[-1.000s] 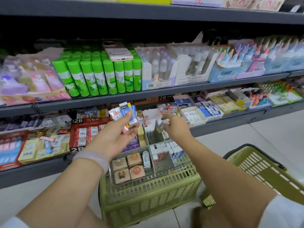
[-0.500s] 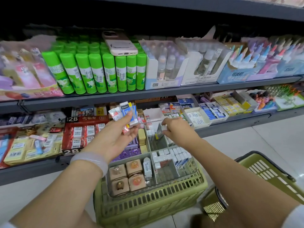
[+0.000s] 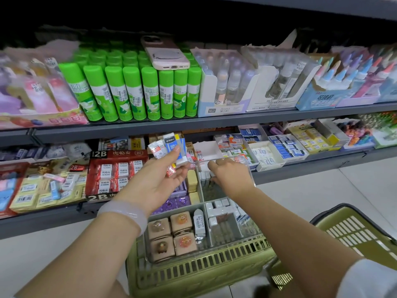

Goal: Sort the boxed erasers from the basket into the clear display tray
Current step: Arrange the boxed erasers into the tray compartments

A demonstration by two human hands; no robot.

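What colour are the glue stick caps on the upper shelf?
Bright green glue stick caps; head view.

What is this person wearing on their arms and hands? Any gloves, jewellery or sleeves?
No gloves: both the left hand and the right hand are bare. The left wrist carries a smooth, pale, milky-white bangle. The forearms are uncovered. On the right arm a white sleeve shows at the lower right corner of the picture. No rings or watch are visible.
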